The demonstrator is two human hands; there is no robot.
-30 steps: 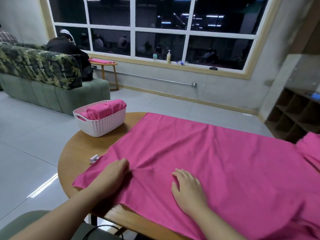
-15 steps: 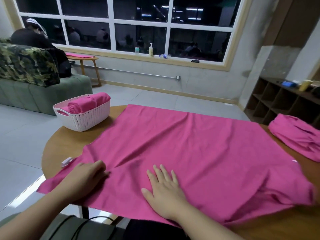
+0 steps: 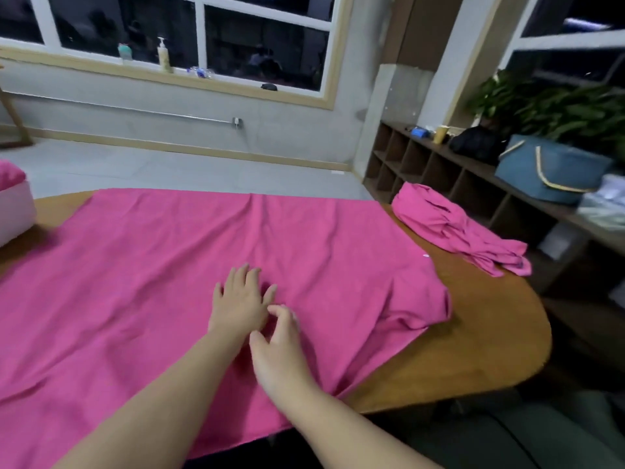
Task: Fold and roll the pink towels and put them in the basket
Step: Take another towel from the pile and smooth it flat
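Head view — pink towel (image 3: 169,282), label (image 3: 425,255) perhaps, unreadable.

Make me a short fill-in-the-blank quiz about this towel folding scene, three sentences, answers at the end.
1. The spread towel lies flat on the ____ table.
2. The left hand rests on the towel with fingers ____.
3. A crumpled pink towel lies at the table's far ____ edge.

Answers: wooden; spread; right
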